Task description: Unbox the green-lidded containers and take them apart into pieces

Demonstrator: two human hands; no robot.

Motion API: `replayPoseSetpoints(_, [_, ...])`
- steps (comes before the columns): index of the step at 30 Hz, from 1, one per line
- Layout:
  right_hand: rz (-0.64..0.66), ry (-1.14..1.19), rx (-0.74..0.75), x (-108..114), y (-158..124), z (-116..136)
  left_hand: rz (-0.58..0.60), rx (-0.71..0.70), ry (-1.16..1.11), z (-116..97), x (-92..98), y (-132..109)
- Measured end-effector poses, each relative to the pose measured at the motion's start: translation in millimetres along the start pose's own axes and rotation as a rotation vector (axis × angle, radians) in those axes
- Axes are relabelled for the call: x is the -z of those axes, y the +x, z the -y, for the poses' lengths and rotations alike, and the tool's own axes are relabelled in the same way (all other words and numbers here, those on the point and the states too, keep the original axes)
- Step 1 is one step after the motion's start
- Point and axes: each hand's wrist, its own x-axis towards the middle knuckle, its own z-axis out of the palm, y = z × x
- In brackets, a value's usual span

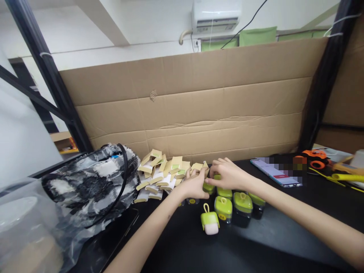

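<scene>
My left hand (195,184) is at the middle of the black table, fingers bent, by the right edge of a pile of folded cardboard sleeves (156,176). My right hand (226,173) faces it closely, its fingers curled over a row of small clear boxes with green lids. One green-lidded box (209,188) sits between the two hands, partly covered; what each hand's fingertips grip is hidden. Nearer to me stand a box with a yellow loop (223,209) and another green-lidded box (243,204). A green and pale pink piece with a loop (210,220) lies in front.
A black-and-white furry bag (93,185) and a clear plastic bag (31,227) occupy the left. On the right are a phone (274,172), an orange toy vehicle (316,157) and yellow items (347,177). A tall cardboard panel (193,110) closes off the back.
</scene>
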Motion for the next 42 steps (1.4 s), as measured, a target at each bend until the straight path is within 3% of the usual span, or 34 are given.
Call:
replayPoseSetpoints(7, [0.102,0.057,0.037,-12,14,-8,-0.087,0.126,-0.078,-5,-1.1,0])
replayPoseSetpoints(13, [0.139,0.219,0.157,-22,8,-12,0.046,0.086,-0.161,-3,7.2,-4])
replayPoseSetpoints(17, [0.074,0.250,0.156,-26,1,-6,0.048,0.066,-0.196,-2,3.1,-10])
replayPoseSetpoints(23, [-0.133,0.244,0.002,-16,2,-5,-0.084,0.104,-0.186,6,-1.7,-14])
replayPoseSetpoints(27, [-0.255,0.205,-0.183,7,2,-32,-0.060,0.070,-0.210,13,-7.0,-13])
replayPoseSetpoints(30, [-0.277,0.085,-0.331,29,-8,-62,-0.054,0.055,-0.221,13,-9.2,-14])
replayPoseSetpoints(33, [-0.203,-0.071,-0.437,40,-22,-86,-0.057,0.055,-0.224,9,-6.8,-16])
replayPoseSetpoints(36, [-0.060,-0.179,-0.466,37,-32,-99,-0.084,0.035,-0.234,1,-0.9,-18])
replayPoseSetpoints(39, [0.045,-0.222,-0.453,30,-35,-97,-0.080,-0.020,-0.256,-9,4.3,-21])
replayPoseSetpoints(42, [0.088,-0.193,-0.347,31,-33,-77,0.024,-0.102,-0.289,-18,5.9,-25])
